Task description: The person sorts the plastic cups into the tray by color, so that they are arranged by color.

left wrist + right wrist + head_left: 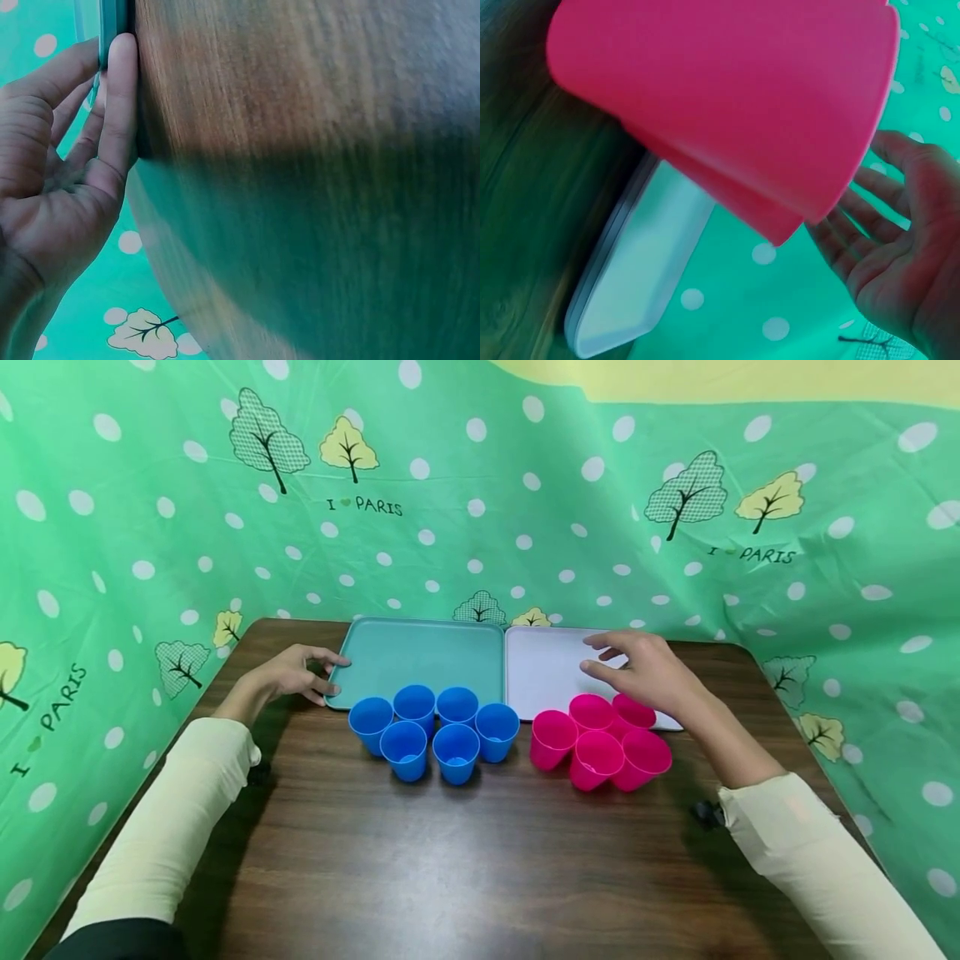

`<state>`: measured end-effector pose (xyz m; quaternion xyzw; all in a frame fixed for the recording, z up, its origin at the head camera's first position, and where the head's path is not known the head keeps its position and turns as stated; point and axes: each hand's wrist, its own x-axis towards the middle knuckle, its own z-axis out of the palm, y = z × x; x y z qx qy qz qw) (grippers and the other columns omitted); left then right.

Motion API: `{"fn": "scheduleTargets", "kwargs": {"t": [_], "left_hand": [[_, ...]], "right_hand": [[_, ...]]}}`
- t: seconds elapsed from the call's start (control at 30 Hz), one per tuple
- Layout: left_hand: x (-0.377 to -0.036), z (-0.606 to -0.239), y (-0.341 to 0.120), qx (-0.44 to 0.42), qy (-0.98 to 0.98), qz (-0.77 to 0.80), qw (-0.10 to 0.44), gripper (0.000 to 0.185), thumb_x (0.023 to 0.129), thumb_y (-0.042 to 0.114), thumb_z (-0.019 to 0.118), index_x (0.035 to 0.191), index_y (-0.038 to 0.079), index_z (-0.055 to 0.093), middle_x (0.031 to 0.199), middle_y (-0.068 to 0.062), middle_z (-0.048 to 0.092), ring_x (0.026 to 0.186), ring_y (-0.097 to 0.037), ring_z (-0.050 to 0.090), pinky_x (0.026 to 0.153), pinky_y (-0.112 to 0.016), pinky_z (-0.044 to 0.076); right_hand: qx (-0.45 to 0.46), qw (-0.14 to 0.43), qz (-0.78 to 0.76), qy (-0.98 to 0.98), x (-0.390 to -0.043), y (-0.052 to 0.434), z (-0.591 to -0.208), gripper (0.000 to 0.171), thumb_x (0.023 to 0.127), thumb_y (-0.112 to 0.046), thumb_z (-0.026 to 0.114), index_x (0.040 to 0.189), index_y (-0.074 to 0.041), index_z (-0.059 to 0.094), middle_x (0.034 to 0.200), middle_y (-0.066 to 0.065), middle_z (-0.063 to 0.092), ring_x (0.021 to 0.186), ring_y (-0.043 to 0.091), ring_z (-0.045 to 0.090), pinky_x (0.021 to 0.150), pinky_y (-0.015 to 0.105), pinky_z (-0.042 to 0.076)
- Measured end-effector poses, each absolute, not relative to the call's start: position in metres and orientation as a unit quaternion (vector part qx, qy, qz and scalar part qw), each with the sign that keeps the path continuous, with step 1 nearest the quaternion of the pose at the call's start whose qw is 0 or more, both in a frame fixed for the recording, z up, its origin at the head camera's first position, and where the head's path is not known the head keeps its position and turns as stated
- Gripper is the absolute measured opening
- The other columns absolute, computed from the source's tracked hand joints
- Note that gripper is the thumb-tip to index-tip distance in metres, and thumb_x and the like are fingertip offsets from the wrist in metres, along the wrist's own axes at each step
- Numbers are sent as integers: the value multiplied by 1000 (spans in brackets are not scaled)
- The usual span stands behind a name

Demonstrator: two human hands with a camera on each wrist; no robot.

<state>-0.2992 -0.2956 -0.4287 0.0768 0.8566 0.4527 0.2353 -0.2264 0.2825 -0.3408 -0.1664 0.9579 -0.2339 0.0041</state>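
Observation:
At the left end of the green tray (427,656), my left hand (288,675) pinches the near corner, thumb and fingertips on its rim. The left wrist view shows the thumb lying along the tray's side (114,30). My right hand (637,667) hovers over the white tray (543,672), fingers spread and loosely bent, holding nothing. Several upright pink cups (592,768) cluster just in front of it, partly hiding the tray. In the right wrist view, the pink cups (727,97) overlap the fingertips. Several upright blue cups (455,756) stand before the green tray.
The trays lie side by side at the back of the dark wooden table (450,877). Behind and beside the table hangs a green dotted cloth (480,527) with tree prints. Both sleeved forearms reach in from the near side.

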Motion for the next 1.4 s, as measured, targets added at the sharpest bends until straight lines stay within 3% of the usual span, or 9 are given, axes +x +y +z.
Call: {"fn": "scheduleTargets", "kwargs": {"t": [1.07,1.4], "left_hand": [[-302,-430,-294,69,859,444,247,66,101,-4,79,163,-3,54,116,-14,50,85,-22,70,77,-35,71],[-303,-431,-294,58,858,445,248,68,101,-4,80,163,-2,54,118,-14,49,85,-21,70,77,-35,71]], "right_hand": [[-323,117,-262,902,-193,191,-336,58,104,-35,83,153,-9,70,152,10,73,131,33,75,105,55,66],[-333,159,-237,899,-190,176,-338,72,99,-48,86,158,-11,67,156,12,69,136,33,70,107,55,66]]}}
